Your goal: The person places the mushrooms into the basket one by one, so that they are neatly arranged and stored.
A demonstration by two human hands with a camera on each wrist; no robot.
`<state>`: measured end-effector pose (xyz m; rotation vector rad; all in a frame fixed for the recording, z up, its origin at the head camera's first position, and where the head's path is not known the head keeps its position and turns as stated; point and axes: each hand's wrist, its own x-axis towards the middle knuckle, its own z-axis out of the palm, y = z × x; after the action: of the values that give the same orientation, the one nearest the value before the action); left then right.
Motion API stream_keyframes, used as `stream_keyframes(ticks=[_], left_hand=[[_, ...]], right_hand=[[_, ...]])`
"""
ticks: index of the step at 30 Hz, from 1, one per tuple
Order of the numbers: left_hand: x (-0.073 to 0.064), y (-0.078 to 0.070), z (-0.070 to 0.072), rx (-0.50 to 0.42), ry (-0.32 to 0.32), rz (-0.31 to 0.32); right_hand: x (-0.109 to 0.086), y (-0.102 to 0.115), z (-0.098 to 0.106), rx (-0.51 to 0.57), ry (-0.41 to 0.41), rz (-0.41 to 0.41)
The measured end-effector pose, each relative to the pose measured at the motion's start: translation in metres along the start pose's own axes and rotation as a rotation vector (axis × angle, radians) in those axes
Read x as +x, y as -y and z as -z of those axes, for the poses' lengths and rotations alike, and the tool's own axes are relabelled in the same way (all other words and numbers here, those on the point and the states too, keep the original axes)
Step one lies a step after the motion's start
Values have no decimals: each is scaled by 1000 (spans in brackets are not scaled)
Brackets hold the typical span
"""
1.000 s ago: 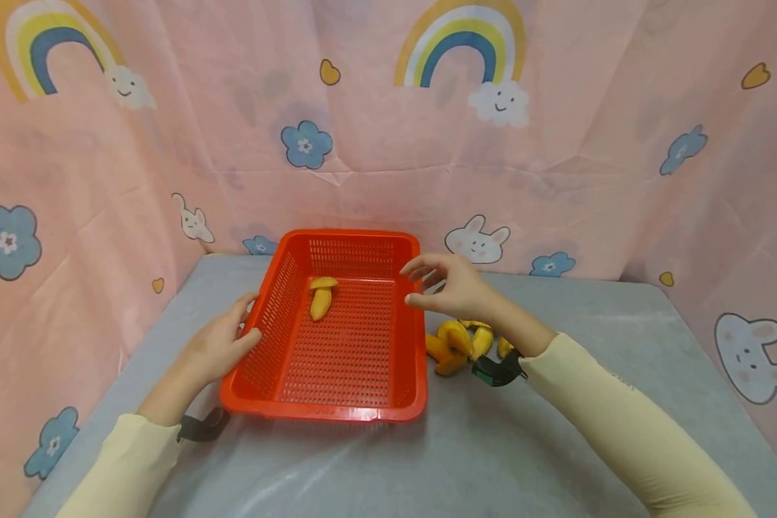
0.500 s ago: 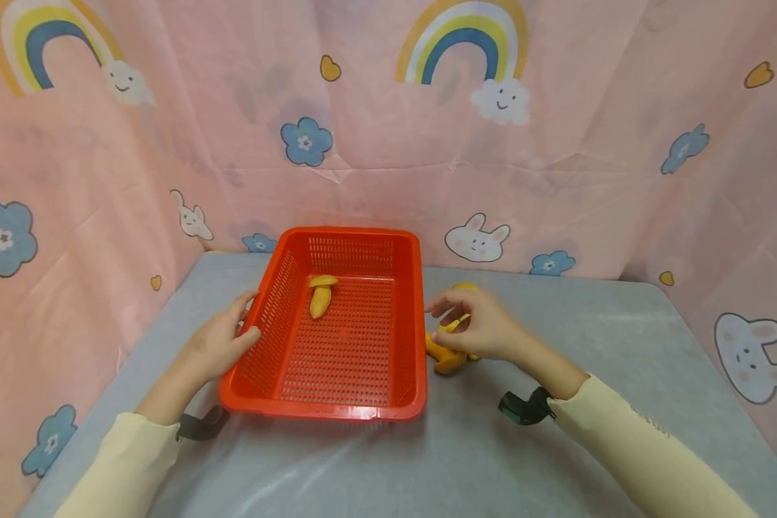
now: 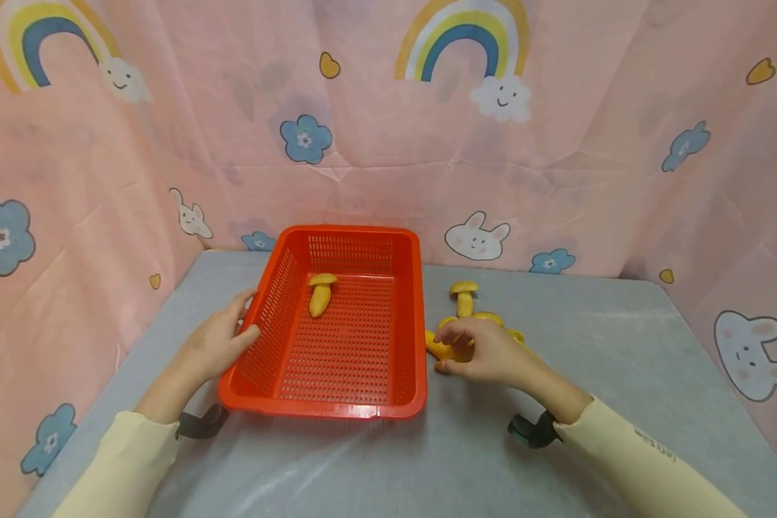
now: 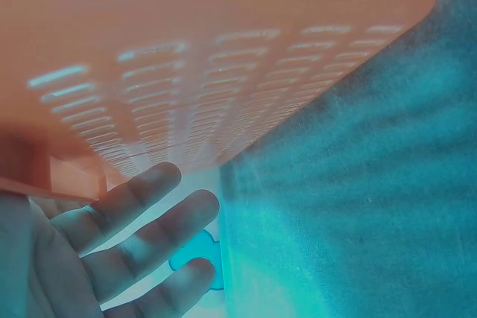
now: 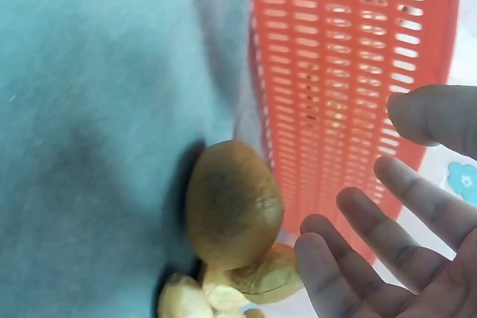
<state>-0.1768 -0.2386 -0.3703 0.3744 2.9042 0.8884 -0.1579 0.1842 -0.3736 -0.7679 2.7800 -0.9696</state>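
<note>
My left hand [image 3: 214, 342] rests at the left rim of a red plastic basket [image 3: 324, 410], thumb over the rim and fingers along the outside. The left wrist view has those fingers [image 4: 160, 232] fairly straight and spread beneath the slotted wall. One yellow mushroom [image 3: 321, 296] lies inside the basket, towards the back left. Right of the basket, my right hand [image 3: 492, 352] hovers low over a cluster of mushrooms [image 3: 437, 345], partly hiding them. Its fingers are spaced apart with nothing between them. A rounded brownish mushroom cap [image 5: 232, 206] shows close by in the right wrist view.
Another yellow mushroom [image 3: 465, 298] lies behind the cluster. The grey tabletop [image 3: 621, 345] extends to the right and front. A pink patterned curtain [image 3: 375, 187] hangs along the back and sides. Black wrist devices [image 3: 532, 430] sit under both wrists.
My right hand has moved from beside the basket's right rim down and towards me, over the mushrooms, uncovering the one at the back. My left hand stays at the left rim.
</note>
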Motion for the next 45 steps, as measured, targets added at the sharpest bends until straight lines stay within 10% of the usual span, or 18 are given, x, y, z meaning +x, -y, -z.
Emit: stream_keyframes(ticks=[45], left_hand=[[1,0,0,11,7,14]], right_hand=[[-4,-33,-19,-287,-30,-57]])
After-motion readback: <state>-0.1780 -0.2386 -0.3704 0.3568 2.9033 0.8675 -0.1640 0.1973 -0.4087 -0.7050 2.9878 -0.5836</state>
